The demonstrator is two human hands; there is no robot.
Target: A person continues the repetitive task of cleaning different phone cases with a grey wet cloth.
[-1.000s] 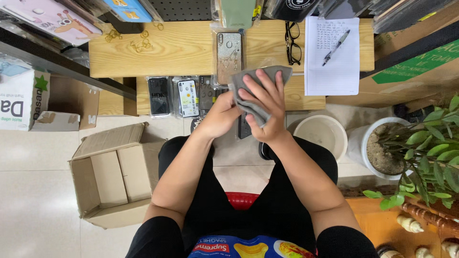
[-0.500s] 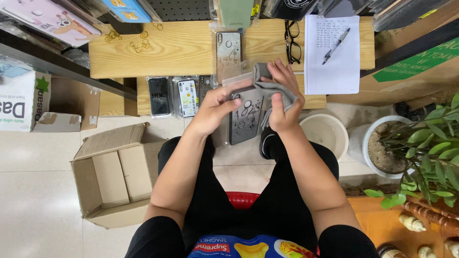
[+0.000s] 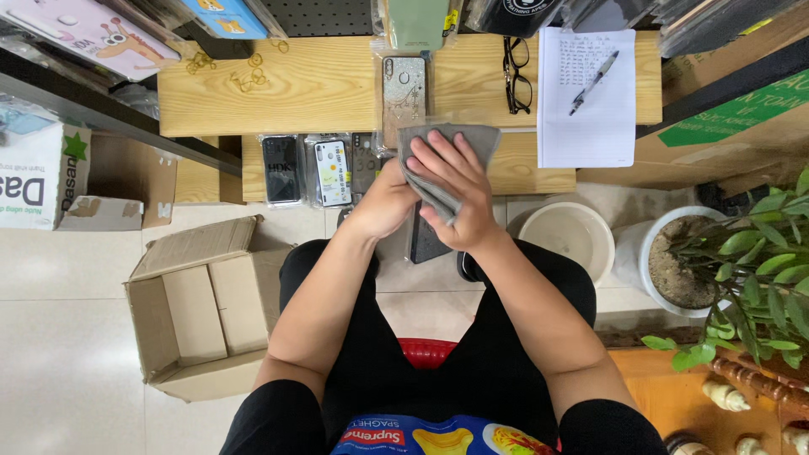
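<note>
dark phone case (image 3: 425, 240) mostly hidden behind grey cloth (image 3: 438, 173), potted plant (image 3: 750, 261) cut off

A light wooden shelf (image 3: 320, 88) runs across the top. At its right end lies a sheet of white paper (image 3: 587, 105) with a pen (image 3: 593, 81) on it, black glasses (image 3: 516, 74) just beside. A glittery phone case (image 3: 404, 94) sits mid-shelf at the front edge. On the lower step (image 3: 522, 168), packaged phone cases (image 3: 313, 171) lie side by side at the left.
</note>
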